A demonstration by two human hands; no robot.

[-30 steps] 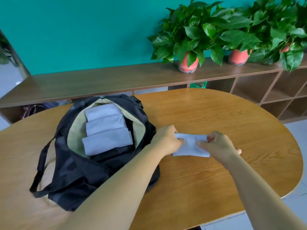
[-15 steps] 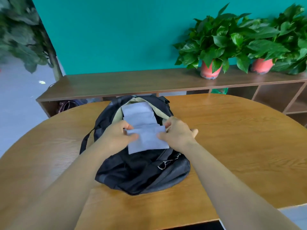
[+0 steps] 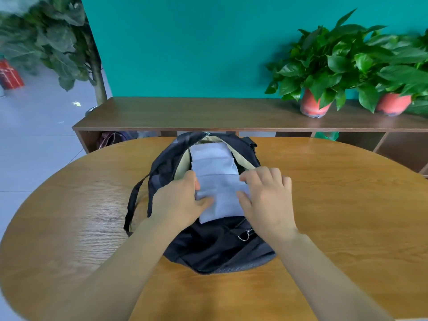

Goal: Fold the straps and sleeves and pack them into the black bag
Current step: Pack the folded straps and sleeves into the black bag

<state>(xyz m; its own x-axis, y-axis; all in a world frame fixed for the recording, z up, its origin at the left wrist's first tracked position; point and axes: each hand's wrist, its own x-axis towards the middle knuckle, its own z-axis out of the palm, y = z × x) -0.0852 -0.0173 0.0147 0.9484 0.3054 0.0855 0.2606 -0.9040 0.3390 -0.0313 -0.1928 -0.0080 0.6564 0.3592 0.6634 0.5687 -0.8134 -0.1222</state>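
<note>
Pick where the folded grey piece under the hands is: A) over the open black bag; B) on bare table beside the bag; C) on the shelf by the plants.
A: the left hand and right hand touch the folded grey piece over the open black bag.

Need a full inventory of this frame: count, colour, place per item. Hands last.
black bag: 1, black, beige lining, open, table centre
folded cloths: about 4, pale grey, stacked in the bag's opening
table: 1, light wood, foreground
shelf unit: 1, dark brown, behind the table
potted plants: 2, green, red pots, shelf top right
tall plant: 1, green, upper left, blurred
dark bag: 1, maroon, shelf's left cubby
left hand: 1, pinches nearest cloth's left edge
right hand: 1, rests on its right edge
</note>
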